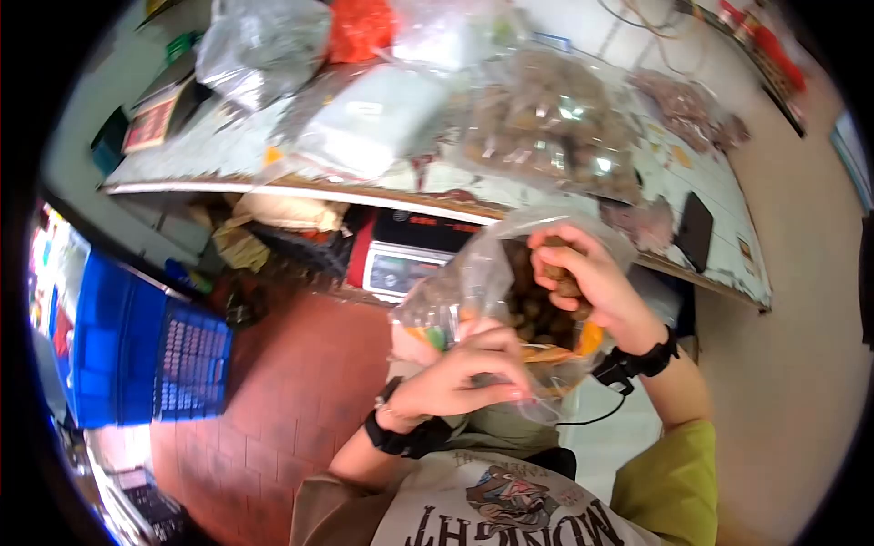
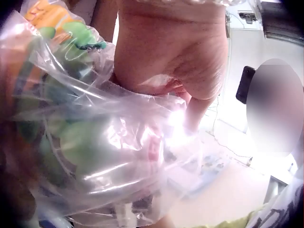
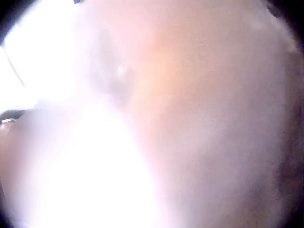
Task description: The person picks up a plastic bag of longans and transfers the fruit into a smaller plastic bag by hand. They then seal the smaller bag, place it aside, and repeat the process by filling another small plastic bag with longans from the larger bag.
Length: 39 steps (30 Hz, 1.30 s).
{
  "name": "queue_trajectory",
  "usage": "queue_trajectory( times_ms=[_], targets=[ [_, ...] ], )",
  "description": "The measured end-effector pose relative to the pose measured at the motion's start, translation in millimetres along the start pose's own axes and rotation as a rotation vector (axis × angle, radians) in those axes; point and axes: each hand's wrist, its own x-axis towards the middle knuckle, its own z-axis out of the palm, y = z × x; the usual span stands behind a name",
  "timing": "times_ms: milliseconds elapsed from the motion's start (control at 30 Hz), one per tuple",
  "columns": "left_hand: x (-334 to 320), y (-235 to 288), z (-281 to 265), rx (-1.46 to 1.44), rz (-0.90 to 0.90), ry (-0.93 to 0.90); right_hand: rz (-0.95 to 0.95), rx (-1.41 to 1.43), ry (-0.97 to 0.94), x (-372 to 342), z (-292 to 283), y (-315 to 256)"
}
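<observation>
A clear plastic bag [image 1: 478, 278] with orange and green print stands open-mouthed before the person's body, with many brown, roundish, nut-like pieces [image 1: 528, 314] inside. At the bag's mouth, the right hand [image 1: 601, 282] curls its fingers round several of these brown pieces [image 1: 563, 264]. The left hand [image 1: 469, 369] grips the near edge of the bag, its thumb and fingers on the film. From the left wrist, the shiny printed film [image 2: 104, 156] spreads below the left hand [image 2: 171, 52], hiding its fingertips. The right wrist view is washed out and blurred.
Along the worktable [image 1: 218, 173] lie a large bag of brown pieces [image 1: 546, 118], a white package [image 1: 378, 118] and a dark phone [image 1: 695, 229]. A scale [image 1: 401, 268] sits below the table edge. Blue crates [image 1: 137, 337] stand on the left, on the red tiled floor [image 1: 264, 409].
</observation>
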Motion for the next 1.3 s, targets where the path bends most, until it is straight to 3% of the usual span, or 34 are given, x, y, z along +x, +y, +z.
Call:
queue_trajectory(
  times_ms=[67, 300, 433, 500, 600, 700, 833, 900, 1033, 1300],
  targets=[
    [1, 2, -3, 0.054, 0.002, -0.022, 0.018, 0.179, -0.003, -5, 5, 0],
    [3, 0, -5, 0.043, 0.015, -0.041, -0.164, 0.34, 0.033, -50, 39, -18],
    [5, 0, -8, 0.037, 0.063, -0.089, -0.414, 0.253, 0.108, -68, 57, 14],
    [5, 1, -9, 0.053, 0.058, -0.119, -0.524, 0.025, 0.098, -70, 62, 35],
    [0, -3, -3, -0.219, -0.064, -0.063, -0.498, -0.063, 0.17, -72, 72, 51],
    [0, -2, -4, -0.123, -0.077, -0.088, -0.606, -0.12, 0.14, -68, 71, 59],
    [2, -3, 0, -0.084, 0.004, -0.043, -0.623, -0.2, 0.163, -75, 68, 59],
    [4, -1, -3, -0.037, 0.019, -0.052, -0.431, -0.074, 0.156, -82, 66, 58],
    [3, -1, -4, 0.037, 0.046, -0.07, -0.46, 0.163, 0.172, -76, 66, 70],
    [4, -2, -6, 0.04, 0.066, -0.053, -0.415, 0.159, 0.162, -91, 64, 70]
  ],
)
